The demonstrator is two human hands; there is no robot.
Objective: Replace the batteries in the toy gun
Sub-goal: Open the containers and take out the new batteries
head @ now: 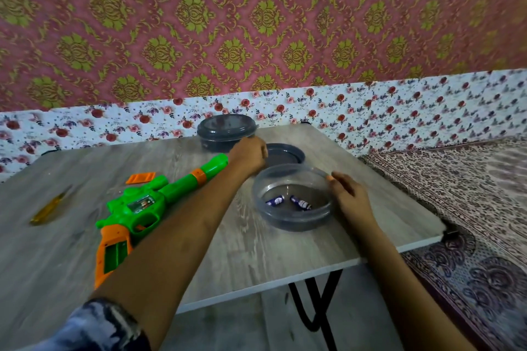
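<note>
A green and orange toy gun (159, 196) lies on the wooden table (242, 248), with batteries showing in a window on its side (142, 204). An orange cover piece (141, 179) lies just behind it. An open grey tub (293, 221) holds two purple-and-white batteries (288, 202). My right hand (349, 198) holds the tub's right rim, thumb on the edge. My left hand (248, 154) reaches across the gun's barrel and curls on the left edge of a grey lid (286, 154) lying flat behind the tub.
A second grey tub (226, 132) with its lid on stands at the table's far edge. A yellow-handled screwdriver (51, 206) lies at the left. The table's right edge drops to a patterned rug (462, 208). A flowered wall runs close behind.
</note>
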